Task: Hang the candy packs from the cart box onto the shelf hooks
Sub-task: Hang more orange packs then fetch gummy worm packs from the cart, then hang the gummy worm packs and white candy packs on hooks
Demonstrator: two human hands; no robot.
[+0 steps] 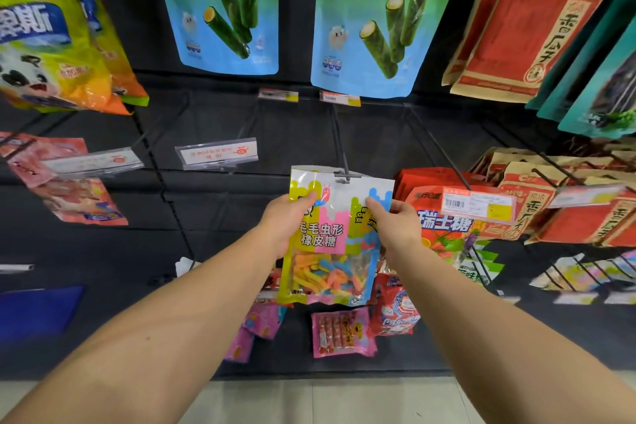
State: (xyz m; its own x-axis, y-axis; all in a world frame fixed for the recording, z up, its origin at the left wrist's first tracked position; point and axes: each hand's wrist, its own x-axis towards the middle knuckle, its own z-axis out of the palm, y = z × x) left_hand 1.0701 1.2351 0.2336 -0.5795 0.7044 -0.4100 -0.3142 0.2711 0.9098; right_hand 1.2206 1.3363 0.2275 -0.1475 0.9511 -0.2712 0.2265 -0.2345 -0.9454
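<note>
Candy pack [330, 234] clamped btwn left hand [287, 220] & right hand [395, 224], top at hook [344, 175].

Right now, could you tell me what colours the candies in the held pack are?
Orange, yellow, blue and pink candies, head view.

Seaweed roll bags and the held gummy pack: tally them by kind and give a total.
Seaweed roll bags, hanging on the top row: 2, one at left and one at right
Gummy worm pack, held at the hook by the left hand and right hand: 1
Total: 3
</note>
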